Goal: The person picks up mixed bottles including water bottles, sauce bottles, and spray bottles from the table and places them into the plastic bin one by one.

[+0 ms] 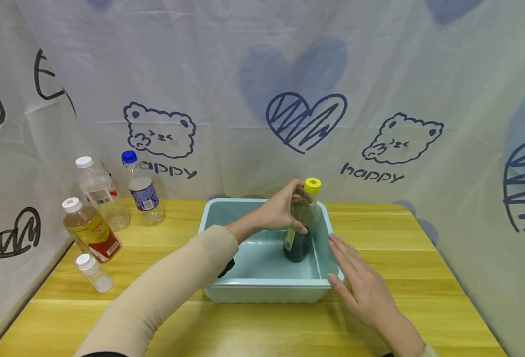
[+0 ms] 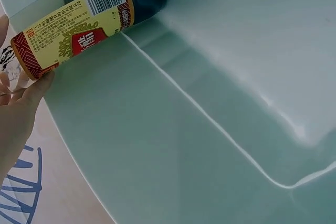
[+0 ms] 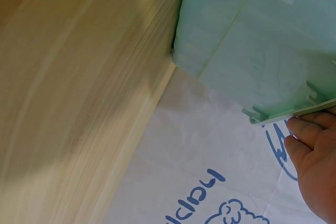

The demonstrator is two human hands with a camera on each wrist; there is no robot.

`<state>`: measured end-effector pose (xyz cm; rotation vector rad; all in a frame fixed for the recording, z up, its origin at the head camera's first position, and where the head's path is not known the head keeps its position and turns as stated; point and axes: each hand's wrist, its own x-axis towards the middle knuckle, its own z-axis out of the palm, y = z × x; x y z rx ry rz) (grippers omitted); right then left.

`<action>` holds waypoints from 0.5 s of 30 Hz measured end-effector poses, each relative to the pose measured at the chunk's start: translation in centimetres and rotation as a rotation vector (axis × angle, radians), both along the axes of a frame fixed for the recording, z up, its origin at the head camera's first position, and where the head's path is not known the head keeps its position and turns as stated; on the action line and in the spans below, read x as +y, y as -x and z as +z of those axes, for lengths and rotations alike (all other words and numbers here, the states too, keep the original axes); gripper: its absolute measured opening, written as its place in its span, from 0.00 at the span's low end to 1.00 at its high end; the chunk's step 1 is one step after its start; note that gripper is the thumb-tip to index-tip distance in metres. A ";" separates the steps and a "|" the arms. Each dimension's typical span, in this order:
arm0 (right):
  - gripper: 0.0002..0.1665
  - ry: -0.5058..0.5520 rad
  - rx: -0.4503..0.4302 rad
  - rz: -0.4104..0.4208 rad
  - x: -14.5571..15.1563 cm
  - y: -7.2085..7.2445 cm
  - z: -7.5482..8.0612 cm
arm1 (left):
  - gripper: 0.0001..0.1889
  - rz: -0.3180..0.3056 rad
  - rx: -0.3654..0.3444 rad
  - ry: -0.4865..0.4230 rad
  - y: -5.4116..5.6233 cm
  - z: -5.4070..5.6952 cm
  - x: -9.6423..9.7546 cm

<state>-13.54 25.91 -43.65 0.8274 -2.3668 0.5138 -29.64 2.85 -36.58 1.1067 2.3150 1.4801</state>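
Observation:
My left hand grips the upper part of a clear bottle of dark liquid with a yellow cap. The bottle leans slightly inside a pale green plastic bin, near its right wall. In the left wrist view the bottle's yellow and red label with a barcode shows, and the fingers are around its neck end. Flat along the bin's right rim, my right hand has its fingers straight. The right wrist view shows those fingertips against the rim from outside.
On the left of the wooden table stand an empty white-capped bottle, a blue-capped bottle, a bottle of amber liquid and a small white-capped bottle. A printed cloth hangs behind the table.

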 end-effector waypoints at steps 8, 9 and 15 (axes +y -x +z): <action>0.36 -0.027 -0.030 -0.020 0.0 -0.1 -0.1 | 0.50 0.030 0.041 0.039 -0.5 0.1 0.1; 0.36 -0.034 -0.045 -0.026 0.0 -0.1 0.0 | 0.49 0.034 0.053 0.051 -0.7 0.2 0.2; 0.38 -0.057 -0.085 -0.050 0.1 -0.2 0.0 | 0.49 0.055 0.105 0.101 -1.4 0.3 0.0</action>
